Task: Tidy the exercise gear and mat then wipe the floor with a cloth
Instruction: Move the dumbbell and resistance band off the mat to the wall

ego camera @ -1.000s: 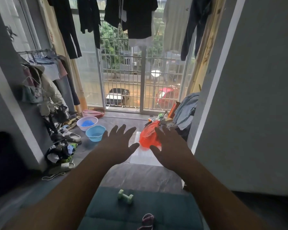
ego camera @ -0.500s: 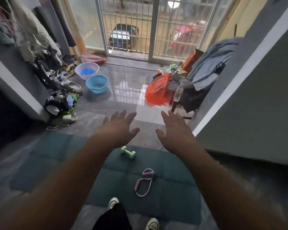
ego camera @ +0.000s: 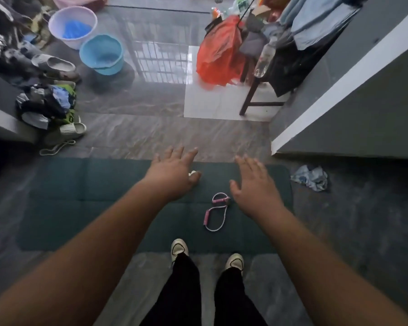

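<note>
- Grey tiled floor: a dark green exercise mat lies flat, with a pink-handled resistance band on it.
- Left hand and right hand hover above, fingers apart and empty, likely reaching for the gear.
- A small pale object, largely hidden, peeks beside the left hand.
- A crumpled cloth lies just beside the mat's right edge.

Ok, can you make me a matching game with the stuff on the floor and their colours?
Things:
1. mat
2. bag
3. band
4. bucket

Colours:
a. pink and white
b. blue
c. dark green
d. orange-red

Pairs: 1-c, 2-d, 3-a, 4-b
</note>
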### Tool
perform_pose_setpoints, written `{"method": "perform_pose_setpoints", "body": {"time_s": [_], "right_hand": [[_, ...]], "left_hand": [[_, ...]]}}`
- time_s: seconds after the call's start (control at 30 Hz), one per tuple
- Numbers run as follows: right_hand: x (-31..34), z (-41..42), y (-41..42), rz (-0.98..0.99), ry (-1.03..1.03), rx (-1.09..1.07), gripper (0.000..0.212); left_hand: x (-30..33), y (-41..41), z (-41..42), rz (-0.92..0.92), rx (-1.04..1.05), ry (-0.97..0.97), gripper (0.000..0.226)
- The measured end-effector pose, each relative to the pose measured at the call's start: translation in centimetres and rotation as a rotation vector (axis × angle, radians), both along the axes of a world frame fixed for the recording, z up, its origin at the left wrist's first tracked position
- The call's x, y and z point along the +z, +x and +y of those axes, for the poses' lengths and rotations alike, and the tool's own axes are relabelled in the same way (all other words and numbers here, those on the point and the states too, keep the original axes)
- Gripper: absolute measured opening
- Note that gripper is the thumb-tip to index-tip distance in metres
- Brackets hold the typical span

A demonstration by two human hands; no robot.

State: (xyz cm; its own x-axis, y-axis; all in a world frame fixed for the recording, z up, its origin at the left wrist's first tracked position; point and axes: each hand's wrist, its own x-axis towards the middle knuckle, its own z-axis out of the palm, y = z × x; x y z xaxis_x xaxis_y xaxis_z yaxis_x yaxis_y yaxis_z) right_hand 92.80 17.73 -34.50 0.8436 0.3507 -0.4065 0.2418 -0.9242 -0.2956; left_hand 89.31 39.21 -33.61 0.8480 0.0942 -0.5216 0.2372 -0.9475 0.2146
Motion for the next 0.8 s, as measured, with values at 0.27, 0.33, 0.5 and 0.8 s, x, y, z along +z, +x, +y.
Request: {"method": "perform_pose_setpoints", "body": {"time_s": [0.27,0.33,0.5,0.8], "right_hand": [[-20.0,-0.3,0.3,0.095,0.006,-0.046,0.061],[-27.0,-0.6,0.5,0.116,0.004,-0.039,0.06],[-44.8,-1.2,1.0,0.153,-0.032,0.008,0.061],[-70.9,-4.0,2.3,0.017,-0.13,0.317,0.062]], "left_hand": [[-20.5,0.5,-0.4,0.067,-0.067,0.015,0.068],[-27.1,0.9,-1.0,0.077,-0.07,0.012,0.068],[-44.2,1.4,-2.9,0.085,-0.038,-0.024,0.069],[-69.5,0.5,-5.3,0.102,-0.45,0.06,0.07]]}}
